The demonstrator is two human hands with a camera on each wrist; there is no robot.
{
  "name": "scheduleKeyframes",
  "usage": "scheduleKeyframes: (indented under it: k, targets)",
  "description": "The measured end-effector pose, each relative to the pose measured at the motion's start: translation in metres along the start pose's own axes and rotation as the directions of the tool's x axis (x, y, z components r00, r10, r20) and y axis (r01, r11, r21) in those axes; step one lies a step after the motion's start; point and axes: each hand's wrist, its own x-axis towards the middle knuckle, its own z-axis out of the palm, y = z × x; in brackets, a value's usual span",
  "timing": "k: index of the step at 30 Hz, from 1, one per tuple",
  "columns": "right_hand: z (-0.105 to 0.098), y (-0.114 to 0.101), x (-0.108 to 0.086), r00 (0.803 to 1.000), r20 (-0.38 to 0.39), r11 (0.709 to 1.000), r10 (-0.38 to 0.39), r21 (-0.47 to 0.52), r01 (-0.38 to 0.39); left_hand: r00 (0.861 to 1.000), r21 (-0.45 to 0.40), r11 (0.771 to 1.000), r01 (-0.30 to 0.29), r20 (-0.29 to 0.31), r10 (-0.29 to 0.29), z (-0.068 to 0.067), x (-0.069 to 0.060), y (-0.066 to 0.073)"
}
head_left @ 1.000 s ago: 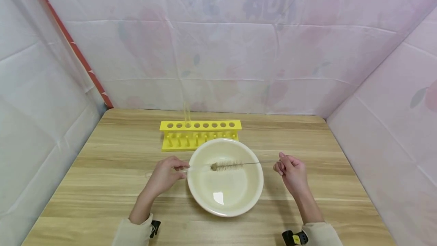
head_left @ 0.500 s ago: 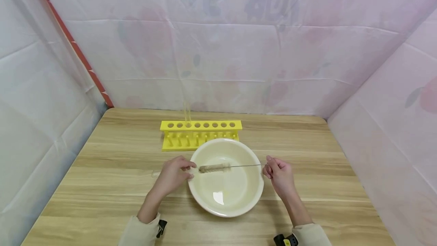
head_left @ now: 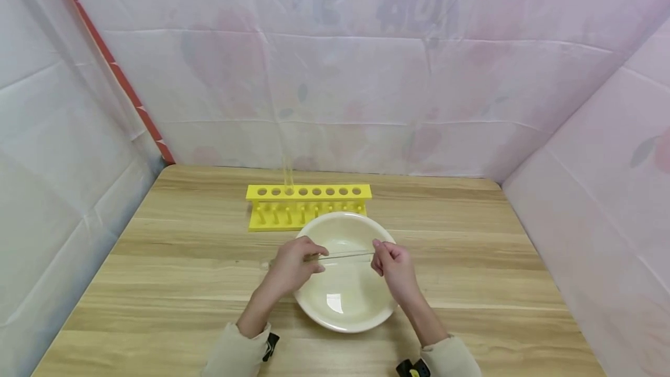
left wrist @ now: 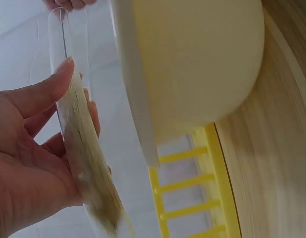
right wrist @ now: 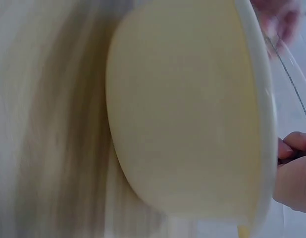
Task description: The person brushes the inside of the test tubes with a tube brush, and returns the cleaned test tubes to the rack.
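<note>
My left hand [head_left: 292, 265] holds a clear glass test tube [left wrist: 56, 39] roughly level above the cream basin [head_left: 347, 329], thumb on one side and fingers on the other. Inside the tube sits the bristle head of a test tube brush [left wrist: 87, 153], seen in the left wrist view near the tube's far end. Its thin twisted wire [right wrist: 292, 82] comes out of the tube's mouth toward the right. My right hand [head_left: 396, 269] pinches that wire above the basin's right side. In the head view the left hand hides the bristles.
Behind the basin stands a yellow test tube rack [head_left: 307, 192] with a row of holes and pegs. Another clear test tube [head_left: 288, 178] stands upright in it. Cloth-covered walls [head_left: 335, 86] enclose the wooden table [head_left: 471, 237] at the back and sides.
The brush head has gone from the tube's mouth deep into the tube. My right hand has moved left with the wire, and my left hand has shifted right over the basin.
</note>
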Motion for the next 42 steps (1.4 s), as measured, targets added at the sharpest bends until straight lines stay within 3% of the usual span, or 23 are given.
scheduleKeyframes:
  k: [7, 15, 28, 36, 42]
  targets:
    - [0.0082, 0.0026, -0.0037, 0.999, -0.03, 1.0, -0.012, 0.008, 0.012, 1.0, -0.032, 0.999, 0.006, 0.013, -0.006, 0.0057, 0.0007, 0.0039]
    - [0.0098, 0.0003, -0.0039, 1.0, -0.021, 1.0, -0.023, -0.017, 0.022, 1.0, -0.003, 1.0, 0.001, 0.004, -0.001, 0.005, 0.0018, 0.0059]
    - [0.0125, -0.0017, -0.008, 0.998, -0.051, 0.998, 0.024, 0.06, -0.021, 1.0, -0.043, 0.999, 0.01, 0.006, -0.009, 0.0068, 0.0007, 0.0038]
    - [0.0095, 0.0011, -0.0065, 0.994, -0.08, 0.996, -0.07, 0.046, 0.074, 0.999, -0.081, 0.996, 0.023, 0.042, -0.02, 0.0063, 0.0012, 0.004]
    - [0.0055, -0.0069, -0.0073, 0.97, -0.083, 0.972, -0.228, -0.07, 0.222, 0.994, -0.135, 0.991, 0.005, 0.107, 0.01, 0.0044, 0.001, 0.0029]
